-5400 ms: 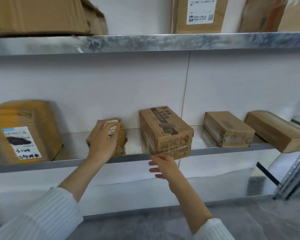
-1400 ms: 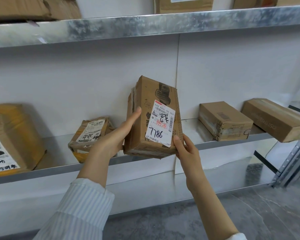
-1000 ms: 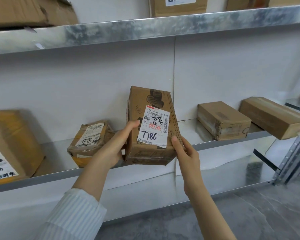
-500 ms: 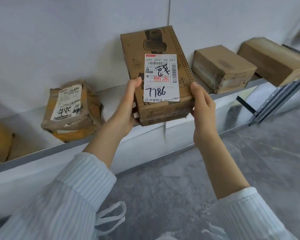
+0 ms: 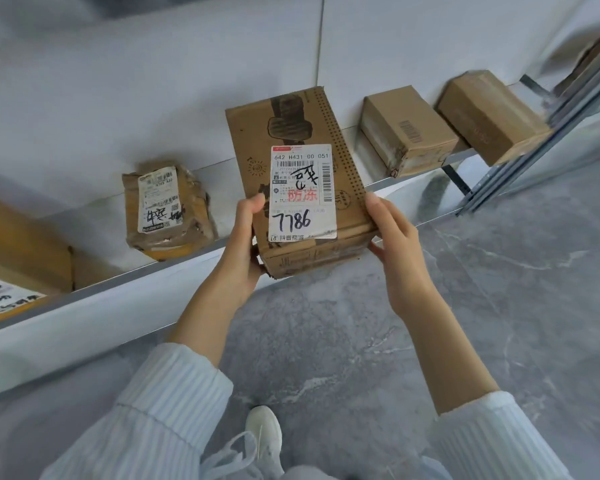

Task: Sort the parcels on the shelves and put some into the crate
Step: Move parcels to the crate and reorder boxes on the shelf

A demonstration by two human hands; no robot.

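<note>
While label faces up, parcel clamped between left hand, right hand

Soft, even daylight fills the scene, with only faint shadows behind the brown cardboard parcels on the grey metal shelf. The white shipping label reads sharply. Edges bow from wide-angle distortion, and the corners blur.
</note>
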